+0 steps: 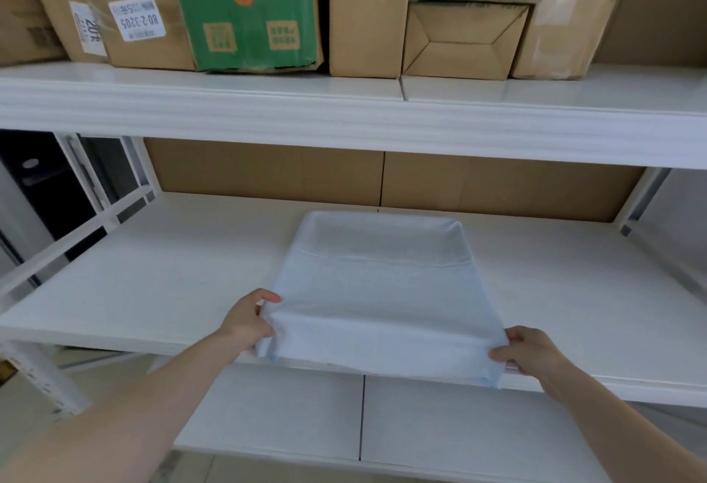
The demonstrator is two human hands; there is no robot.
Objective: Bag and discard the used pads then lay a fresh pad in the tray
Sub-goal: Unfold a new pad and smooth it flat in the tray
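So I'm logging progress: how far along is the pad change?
No used pads or bag are in view, so that part can't be confirmed. In hand: left hand and right hand hold the fresh pad by its near corners, draped over the tray. Left: settling it flat.

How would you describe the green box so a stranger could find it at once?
Look at the upper white shelf, lined with cardboard boxes. The green box stands left of centre; it alone is green, with two round holes and an orange 3.
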